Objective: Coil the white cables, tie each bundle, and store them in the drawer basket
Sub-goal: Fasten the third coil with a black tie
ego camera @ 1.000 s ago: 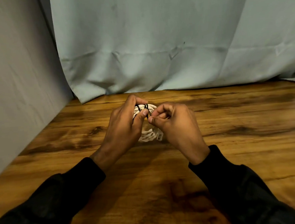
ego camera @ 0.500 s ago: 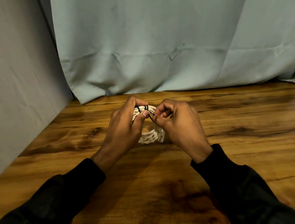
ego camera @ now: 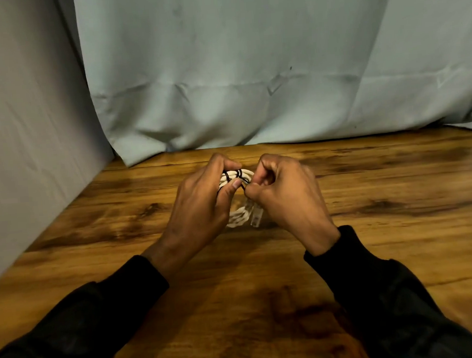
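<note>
At the centre of the frame, just above the wooden table (ego camera: 399, 194), I see the left hand (ego camera: 200, 210) gripping the coiled white cable bundle (ego camera: 237, 195) while the right hand (ego camera: 284, 194) pinches the black tie (ego camera: 240, 175) wrapped over its top. If that pinch slips, I judge the tie could loosen and the loops spring apart. No drawer basket is in view, so I cannot say what it holds.
</note>
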